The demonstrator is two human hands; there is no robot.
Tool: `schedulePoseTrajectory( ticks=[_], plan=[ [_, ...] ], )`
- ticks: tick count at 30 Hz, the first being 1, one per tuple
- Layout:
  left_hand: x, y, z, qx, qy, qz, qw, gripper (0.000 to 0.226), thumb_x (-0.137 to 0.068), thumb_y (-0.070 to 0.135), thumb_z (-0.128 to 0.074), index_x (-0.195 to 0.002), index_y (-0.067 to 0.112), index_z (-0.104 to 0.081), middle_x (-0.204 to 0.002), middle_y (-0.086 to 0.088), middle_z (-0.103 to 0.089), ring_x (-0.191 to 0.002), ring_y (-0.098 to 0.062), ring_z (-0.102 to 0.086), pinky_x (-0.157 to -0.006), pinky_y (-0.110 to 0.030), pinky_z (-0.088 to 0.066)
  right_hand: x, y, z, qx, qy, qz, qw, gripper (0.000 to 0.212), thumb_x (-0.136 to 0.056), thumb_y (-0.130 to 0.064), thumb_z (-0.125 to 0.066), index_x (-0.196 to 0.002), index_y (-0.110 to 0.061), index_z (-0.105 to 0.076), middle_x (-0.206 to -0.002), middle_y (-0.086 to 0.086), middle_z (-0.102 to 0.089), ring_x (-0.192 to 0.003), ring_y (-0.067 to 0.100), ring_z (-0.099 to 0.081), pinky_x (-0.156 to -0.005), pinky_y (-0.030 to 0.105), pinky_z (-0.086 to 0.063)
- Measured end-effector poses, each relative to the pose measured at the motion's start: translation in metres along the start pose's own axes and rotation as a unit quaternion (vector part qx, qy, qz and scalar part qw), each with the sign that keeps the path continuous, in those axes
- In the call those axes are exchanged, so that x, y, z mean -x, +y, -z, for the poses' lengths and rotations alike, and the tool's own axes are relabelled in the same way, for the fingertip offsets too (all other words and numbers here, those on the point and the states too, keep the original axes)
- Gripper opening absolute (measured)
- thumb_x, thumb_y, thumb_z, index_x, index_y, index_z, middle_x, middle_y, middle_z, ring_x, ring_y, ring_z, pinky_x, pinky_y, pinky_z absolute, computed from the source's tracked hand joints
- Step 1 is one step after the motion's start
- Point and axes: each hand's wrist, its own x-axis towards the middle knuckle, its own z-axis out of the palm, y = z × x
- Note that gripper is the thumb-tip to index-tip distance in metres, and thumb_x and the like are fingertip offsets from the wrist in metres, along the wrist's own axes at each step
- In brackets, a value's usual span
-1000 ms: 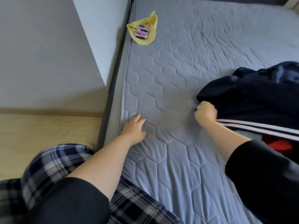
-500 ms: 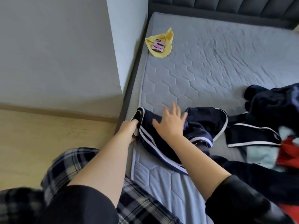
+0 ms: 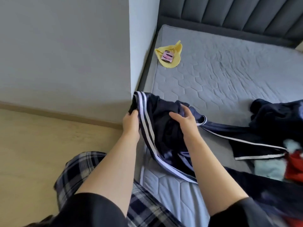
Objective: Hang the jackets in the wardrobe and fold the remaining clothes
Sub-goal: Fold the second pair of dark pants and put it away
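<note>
Hands both on the job, seen from the head camera. The left hand (image 3: 131, 122) has its fingers curled round the white-striped edge of the navy garment (image 3: 157, 128), pinching it right at the near corner of the bed (image 3: 229, 76). The right hand (image 3: 185, 120) sits just beside it, thumb spread, fingers bent down into a bunch of the same dark fabric. Between and below the two hands the garment lies crumpled on the grey quilted mattress, its striped hem trailing back under the right forearm. Off beyond the right hand, a heap of clothes (image 3: 277, 117) spreads out, dark navy on top, with something red (image 3: 295, 166) and something pale blue (image 3: 265, 167) nearer. Well ahead of the hands, a yellow cloth (image 3: 172, 64) lies on the mattress with a pink phone (image 3: 167, 56) on it. Left of the left hand: grey wall (image 3: 65, 54) and wooden floor (image 3: 32, 153).
</note>
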Motion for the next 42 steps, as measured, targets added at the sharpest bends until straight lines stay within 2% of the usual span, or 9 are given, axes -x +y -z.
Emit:
schedulePoseTrajectory(
  ticks=[3, 7, 10, 15, 22, 27, 33, 38, 42],
  plan=[
    [-0.004, 0.027, 0.011, 0.009, 0.035, -0.055, 0.998, 0.018, -0.096, 0.021, -0.045, -0.092, 0.015, -0.061, -0.070, 0.003, -0.064, -0.059, -0.011, -0.060, -0.047, -0.015, -0.045, -0.003, -0.024, -0.003, -0.135, -0.023, 0.025, 0.990, 0.047, -0.079, -0.022, -0.072, -0.124, -0.022, -0.058, -0.113, 0.005, -0.069, -0.100, 0.021, -0.067, -0.086, 0.033, -0.054],
    [-0.009, 0.042, 0.027, 0.049, 0.079, -0.002, 0.996, 0.017, -0.089, 0.023, -0.049, -0.088, 0.012, -0.061, -0.076, -0.002, -0.061, -0.071, -0.021, -0.058, -0.062, -0.026, -0.045, 0.001, 0.001, 0.011, 0.082, 0.230, 0.025, 0.969, 0.035, -0.080, 0.009, -0.049, -0.107, -0.008, -0.064, -0.094, 0.004, -0.064, -0.094, 0.024, -0.061, -0.081, 0.028, -0.045],
    [-0.001, 0.040, 0.028, 0.023, 0.117, 0.047, 0.992, 0.013, -0.083, 0.020, -0.052, -0.071, 0.014, -0.053, -0.067, 0.000, -0.054, -0.062, -0.020, -0.050, -0.056, -0.026, -0.039, 0.020, 0.043, 0.026, 0.223, 0.303, -0.064, 0.924, 0.048, -0.080, 0.007, -0.044, -0.124, -0.009, -0.056, -0.122, 0.012, -0.054, -0.118, 0.032, -0.049, -0.091, 0.034, -0.039],
    [0.011, 0.046, 0.011, -0.159, 0.008, -0.032, 0.987, 0.006, -0.081, 0.006, -0.055, -0.075, 0.007, -0.056, -0.067, -0.008, -0.053, -0.058, -0.021, -0.049, -0.047, -0.017, -0.038, 0.033, 0.056, 0.012, 0.277, 0.198, 0.036, 0.939, 0.056, -0.083, 0.003, -0.047, -0.137, -0.012, -0.042, -0.141, 0.010, -0.038, -0.129, 0.027, -0.035, -0.103, 0.039, -0.036],
    [0.021, 0.034, 0.012, -0.322, -0.235, -0.092, 0.912, 0.005, -0.078, 0.022, -0.076, -0.080, 0.019, -0.072, -0.078, 0.005, -0.073, -0.072, -0.007, -0.067, -0.067, -0.014, -0.048, 0.018, 0.003, -0.016, -0.077, 0.031, -0.008, 0.997, 0.035, -0.094, -0.014, -0.052, -0.128, -0.022, -0.051, -0.111, -0.003, -0.065, -0.094, 0.003, -0.064, -0.079, 0.023, -0.049],
    [0.020, 0.033, 0.013, -0.300, -0.188, -0.126, 0.927, 0.004, -0.081, 0.023, -0.073, -0.079, 0.020, -0.073, -0.078, 0.001, -0.074, -0.074, -0.012, -0.069, -0.073, -0.024, -0.053, 0.023, 0.007, -0.019, 0.061, -0.016, -0.014, 0.998, 0.014, -0.090, -0.023, -0.062, -0.088, -0.015, -0.074, -0.082, 0.003, -0.073, -0.078, 0.015, -0.066, -0.070, 0.027, -0.051],
    [0.018, 0.038, 0.013, -0.308, -0.054, -0.159, 0.937, 0.024, -0.089, 0.021, -0.057, -0.066, 0.020, -0.065, -0.063, 0.006, -0.063, -0.065, -0.014, -0.057, -0.059, -0.025, -0.042, 0.033, 0.004, -0.011, 0.150, -0.111, 0.048, 0.981, 0.006, -0.085, -0.016, -0.069, -0.084, -0.019, -0.074, -0.083, 0.001, -0.074, -0.078, 0.012, -0.067, -0.077, 0.027, -0.054],
    [0.013, 0.039, 0.025, -0.555, -0.021, 0.066, 0.829, 0.058, -0.100, 0.046, -0.029, -0.132, 0.002, -0.049, -0.133, -0.019, -0.052, -0.119, -0.035, -0.052, -0.098, -0.039, -0.044, 0.030, 0.002, -0.003, 0.349, -0.330, -0.017, 0.877, 0.025, -0.096, -0.015, -0.052, -0.097, -0.029, -0.073, -0.099, -0.012, -0.072, -0.097, 0.004, -0.064, -0.093, 0.020, -0.045],
    [0.022, 0.032, 0.025, -0.613, -0.107, 0.117, 0.774, 0.074, -0.095, 0.053, -0.044, -0.148, 0.005, -0.026, -0.150, -0.016, -0.034, -0.127, -0.036, -0.046, -0.104, -0.043, -0.042, 0.004, 0.024, -0.010, 0.499, -0.103, 0.071, 0.857, 0.045, -0.093, -0.009, -0.040, -0.134, -0.025, -0.051, -0.147, 0.000, -0.040, -0.136, 0.023, -0.033, -0.109, 0.030, -0.026]
  ],
)
